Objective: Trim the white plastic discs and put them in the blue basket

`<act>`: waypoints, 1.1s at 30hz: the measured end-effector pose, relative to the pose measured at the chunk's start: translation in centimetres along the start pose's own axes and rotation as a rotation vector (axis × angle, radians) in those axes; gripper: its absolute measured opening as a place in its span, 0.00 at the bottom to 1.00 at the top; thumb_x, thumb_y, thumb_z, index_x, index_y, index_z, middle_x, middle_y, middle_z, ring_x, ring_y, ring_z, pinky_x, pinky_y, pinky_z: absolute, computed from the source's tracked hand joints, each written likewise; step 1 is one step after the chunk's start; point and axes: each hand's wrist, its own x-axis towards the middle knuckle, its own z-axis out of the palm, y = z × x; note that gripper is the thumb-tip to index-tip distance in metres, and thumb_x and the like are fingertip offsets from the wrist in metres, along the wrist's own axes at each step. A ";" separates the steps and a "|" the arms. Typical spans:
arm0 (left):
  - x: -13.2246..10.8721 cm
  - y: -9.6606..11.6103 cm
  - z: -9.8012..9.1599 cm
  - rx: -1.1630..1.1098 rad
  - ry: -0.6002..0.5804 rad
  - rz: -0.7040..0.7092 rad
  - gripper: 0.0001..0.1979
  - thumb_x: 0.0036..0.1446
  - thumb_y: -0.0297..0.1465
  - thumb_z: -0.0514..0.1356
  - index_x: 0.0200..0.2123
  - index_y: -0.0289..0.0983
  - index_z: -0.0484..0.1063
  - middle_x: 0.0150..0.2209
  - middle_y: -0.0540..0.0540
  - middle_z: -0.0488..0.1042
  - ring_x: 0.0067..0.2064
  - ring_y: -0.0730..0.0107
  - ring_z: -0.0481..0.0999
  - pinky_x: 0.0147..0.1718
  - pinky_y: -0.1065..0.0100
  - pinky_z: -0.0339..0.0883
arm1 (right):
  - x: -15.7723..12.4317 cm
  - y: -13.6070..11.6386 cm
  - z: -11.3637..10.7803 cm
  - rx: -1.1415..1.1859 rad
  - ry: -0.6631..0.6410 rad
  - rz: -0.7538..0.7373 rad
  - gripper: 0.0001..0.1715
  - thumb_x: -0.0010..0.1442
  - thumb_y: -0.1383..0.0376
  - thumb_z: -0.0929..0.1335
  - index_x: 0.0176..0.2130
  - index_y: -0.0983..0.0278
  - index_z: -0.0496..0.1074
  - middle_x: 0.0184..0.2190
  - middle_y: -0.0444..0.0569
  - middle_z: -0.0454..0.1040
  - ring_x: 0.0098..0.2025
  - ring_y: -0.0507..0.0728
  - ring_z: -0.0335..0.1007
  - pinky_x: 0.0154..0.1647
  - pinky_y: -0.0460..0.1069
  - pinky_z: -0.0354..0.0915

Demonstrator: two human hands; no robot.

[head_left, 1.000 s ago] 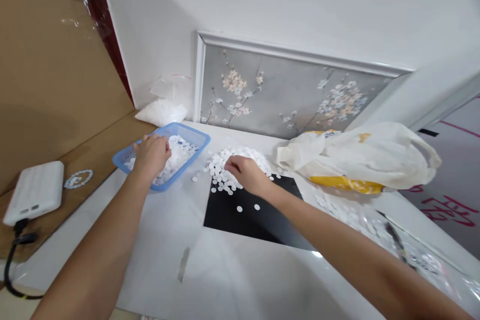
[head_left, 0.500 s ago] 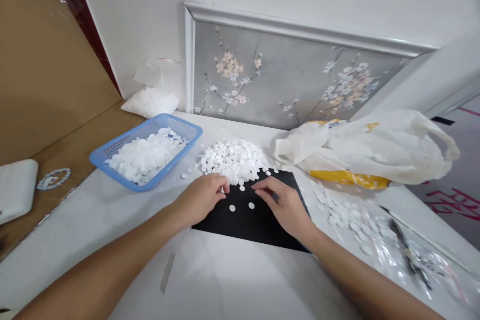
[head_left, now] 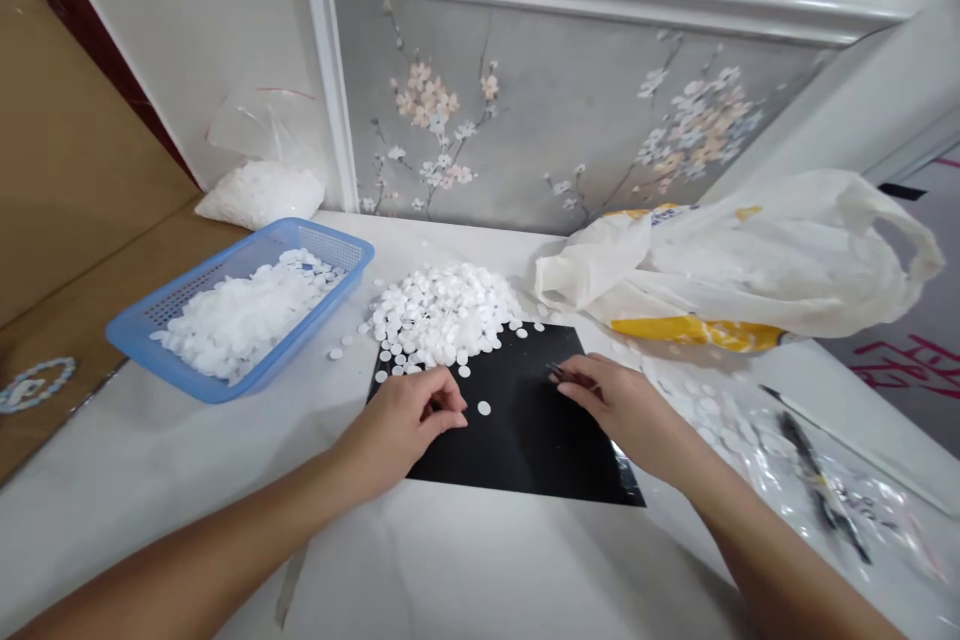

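My left hand point(head_left: 405, 420) rests on the near left edge of a black sheet point(head_left: 525, 450). Its fingers are curled, with thumb and forefinger pinched together; what they hold is hidden. One loose white disc point(head_left: 484, 408) lies just right of them. My right hand point(head_left: 622, 400) lies on the sheet's right side with its fingers stretched out low and close together. A thin dark sliver at its fingertips is too small to make out. A pile of white discs point(head_left: 442, 305) sits at the sheet's far edge.
A blue basket point(head_left: 135, 340) of white discs stands at the left. A white and yellow plastic bag point(head_left: 735, 260) lies at the right. Nearer me are a clear bag with discs point(head_left: 705, 410) and a black pen point(head_left: 817, 495). A bagged heap point(head_left: 259, 192) and a framed flower picture point(head_left: 562, 110) stand at the wall.
My left hand left the basket and came to the black sheet; my right hand drew back from the pile. One of the two loose discs is gone. The view tilted down.
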 end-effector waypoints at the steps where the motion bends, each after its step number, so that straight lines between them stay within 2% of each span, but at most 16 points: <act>1: -0.1 0.3 0.2 -0.162 -0.015 -0.048 0.05 0.55 0.31 0.60 0.29 0.37 0.67 0.29 0.50 0.73 0.31 0.69 0.74 0.28 0.68 0.67 | -0.3 -0.7 0.1 0.083 0.027 -0.016 0.12 0.60 0.58 0.63 0.36 0.60 0.73 0.32 0.48 0.69 0.26 0.54 0.68 0.26 0.50 0.64; 3: -0.2 0.8 0.5 -0.450 -0.031 -0.156 0.08 0.54 0.34 0.62 0.31 0.35 0.69 0.28 0.49 0.75 0.28 0.70 0.77 0.27 0.70 0.70 | -0.9 -2.1 0.5 0.207 0.036 -0.024 0.21 0.63 0.54 0.59 0.48 0.60 0.71 0.35 0.48 0.67 0.22 0.51 0.66 0.21 0.48 0.63; 5: -0.4 1.1 0.6 -0.626 -0.003 -0.248 0.09 0.52 0.34 0.64 0.33 0.33 0.72 0.32 0.46 0.78 0.32 0.69 0.79 0.33 0.70 0.73 | -1.6 -3.6 1.1 0.193 0.040 -0.106 0.23 0.65 0.55 0.58 0.55 0.59 0.68 0.31 0.46 0.66 0.24 0.51 0.65 0.23 0.47 0.64; 8: -0.6 1.3 0.7 -0.782 0.043 -0.360 0.11 0.50 0.31 0.66 0.37 0.32 0.75 0.36 0.44 0.79 0.40 0.66 0.80 0.44 0.71 0.72 | -2.6 -5.0 2.3 0.112 0.029 -0.242 0.24 0.67 0.58 0.57 0.59 0.60 0.65 0.27 0.44 0.63 0.28 0.52 0.65 0.29 0.47 0.66; 12: -0.7 1.4 0.7 -0.881 0.073 -0.413 0.11 0.49 0.29 0.67 0.37 0.32 0.76 0.34 0.44 0.80 0.40 0.65 0.80 0.44 0.71 0.73 | -3.4 -5.5 3.7 0.034 0.033 -0.357 0.24 0.68 0.61 0.56 0.61 0.62 0.62 0.28 0.45 0.64 0.27 0.51 0.65 0.28 0.45 0.66; 16: -0.8 1.4 0.8 -0.915 0.088 -0.423 0.10 0.48 0.27 0.67 0.37 0.33 0.76 0.33 0.45 0.80 0.37 0.65 0.81 0.41 0.69 0.74 | -3.7 -5.5 4.5 -0.078 0.148 -0.451 0.24 0.68 0.61 0.56 0.59 0.66 0.65 0.28 0.47 0.66 0.26 0.50 0.66 0.26 0.44 0.66; 21: -1.0 1.4 1.0 -0.915 0.069 -0.431 0.09 0.48 0.27 0.67 0.34 0.32 0.75 0.33 0.44 0.79 0.39 0.64 0.80 0.42 0.69 0.73 | -3.8 -5.4 4.8 -0.169 0.190 -0.503 0.24 0.68 0.61 0.57 0.57 0.66 0.67 0.28 0.48 0.68 0.25 0.50 0.67 0.25 0.43 0.66; 28: -0.9 1.2 1.1 -0.724 -0.021 -0.261 0.10 0.52 0.25 0.62 0.40 0.32 0.71 0.31 0.44 0.78 0.33 0.69 0.79 0.36 0.69 0.73 | -3.9 -5.6 4.2 -0.169 0.126 -0.521 0.23 0.69 0.61 0.56 0.55 0.65 0.70 0.27 0.47 0.68 0.24 0.49 0.66 0.23 0.43 0.64; 33: -1.0 1.2 0.9 -0.666 -0.036 -0.213 0.11 0.53 0.24 0.60 0.42 0.34 0.68 0.30 0.47 0.76 0.30 0.72 0.77 0.32 0.71 0.72 | -3.9 -5.6 4.1 -0.139 0.101 -0.522 0.24 0.69 0.59 0.56 0.53 0.66 0.71 0.28 0.47 0.68 0.24 0.50 0.67 0.24 0.43 0.66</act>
